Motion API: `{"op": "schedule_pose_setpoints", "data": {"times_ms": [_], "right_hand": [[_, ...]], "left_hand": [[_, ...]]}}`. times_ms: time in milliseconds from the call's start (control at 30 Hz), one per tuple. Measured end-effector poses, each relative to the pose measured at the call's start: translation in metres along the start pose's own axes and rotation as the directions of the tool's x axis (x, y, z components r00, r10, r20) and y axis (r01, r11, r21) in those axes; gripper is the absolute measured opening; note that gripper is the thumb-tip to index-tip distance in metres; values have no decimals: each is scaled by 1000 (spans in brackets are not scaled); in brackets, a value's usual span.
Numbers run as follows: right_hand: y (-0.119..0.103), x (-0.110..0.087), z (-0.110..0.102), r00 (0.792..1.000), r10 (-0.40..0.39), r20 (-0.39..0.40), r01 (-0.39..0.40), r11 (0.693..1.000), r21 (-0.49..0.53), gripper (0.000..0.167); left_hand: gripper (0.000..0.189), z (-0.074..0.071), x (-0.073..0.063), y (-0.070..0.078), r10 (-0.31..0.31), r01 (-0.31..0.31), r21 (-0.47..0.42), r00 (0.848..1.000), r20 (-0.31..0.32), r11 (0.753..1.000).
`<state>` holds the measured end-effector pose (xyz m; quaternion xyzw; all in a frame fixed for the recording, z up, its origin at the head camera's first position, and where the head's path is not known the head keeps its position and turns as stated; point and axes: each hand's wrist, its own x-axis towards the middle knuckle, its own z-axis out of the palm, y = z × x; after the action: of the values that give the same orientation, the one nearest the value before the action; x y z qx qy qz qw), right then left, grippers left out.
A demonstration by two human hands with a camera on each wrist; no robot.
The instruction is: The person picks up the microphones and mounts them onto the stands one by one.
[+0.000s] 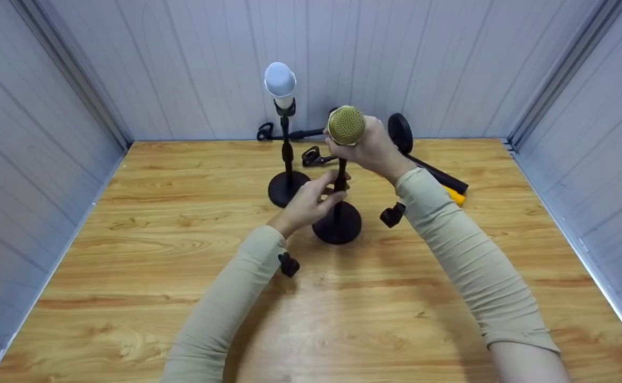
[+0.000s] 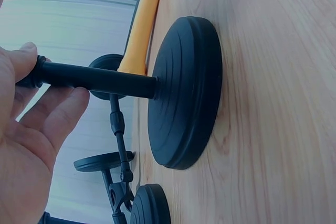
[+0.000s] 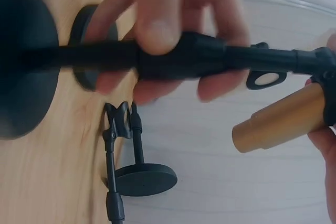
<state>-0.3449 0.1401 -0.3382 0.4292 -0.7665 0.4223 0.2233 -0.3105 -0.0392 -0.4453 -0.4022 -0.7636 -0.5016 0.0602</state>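
A gold microphone [image 1: 346,125] with a mesh head sits at the top of a black microphone stand [image 1: 337,226]. My right hand [image 1: 372,149] grips the microphone just below its head; in the right wrist view its gold body [image 3: 281,119] passes through the stand's clip [image 3: 328,72]. Lower down, my left hand [image 1: 311,202] holds the pole around its thick collar [image 3: 181,56], thumb on one side and fingers on the other. The round base [image 2: 184,93] stands on the wooden table in the left wrist view.
Just left stands a second stand [image 1: 287,151] bearing a white microphone [image 1: 280,81]. Behind, more black stands with clips [image 1: 313,157] lie along the back wall, one showing its round base [image 1: 400,133]. A yellow tube-like thing [image 1: 454,196] lies at the right beside a black one [image 1: 438,173].
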Motion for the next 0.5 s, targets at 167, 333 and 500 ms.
{"op": "schedule_pose_setpoints", "data": {"times_ms": [167, 333, 500], "right_hand": [[-1, 1, -1, 999, 32, 12, -33, 998, 54, 19], [-2, 2, 0, 998, 60, 18, -61, 996, 62, 19], [-5, 1, 0, 996, 86, 19, -88, 993, 82, 19]], "left_hand": [[34, 1, 0, -1, -2, 2, 4, 1000, -10, 1000], [34, 2, -1, -1, 5, -4, 0, 1000, -22, 1000], [33, 3, 1, 0, 9, -9, 7, 1000, -22, 1000]]}}
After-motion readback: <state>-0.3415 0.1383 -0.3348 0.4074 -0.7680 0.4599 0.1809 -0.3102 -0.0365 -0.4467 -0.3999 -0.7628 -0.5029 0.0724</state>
